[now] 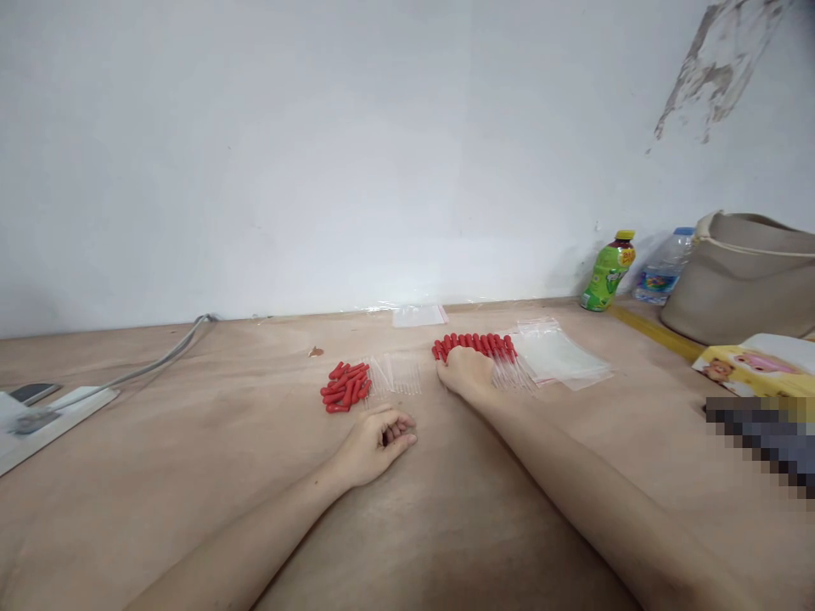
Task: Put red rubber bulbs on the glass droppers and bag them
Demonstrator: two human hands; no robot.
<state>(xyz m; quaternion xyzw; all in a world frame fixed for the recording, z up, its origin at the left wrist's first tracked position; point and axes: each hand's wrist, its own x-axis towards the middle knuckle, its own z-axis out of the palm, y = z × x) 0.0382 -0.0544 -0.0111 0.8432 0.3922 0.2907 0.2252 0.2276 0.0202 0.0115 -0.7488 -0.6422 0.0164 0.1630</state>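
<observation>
My left hand [375,441] rests on the wooden table [191,475], palm up with its fingers curled loosely and nothing in it. Just beyond it lie a pile of loose red rubber caps [345,386] and a row of clear tubes [396,373]. My right hand [467,372] lies knuckles up on a row of assembled droppers with red bulbs [479,344]. Its fingers are bent down onto them. Whether they grip any dropper is hidden.
A stack of clear plastic bags [560,355] lies right of the droppers, and another bag [418,315] by the wall. A green bottle [609,271], a water bottle [663,266], a beige bag [744,276] and a yellow packet [757,367] stand at the right. A cable and power strip [44,412] lie left.
</observation>
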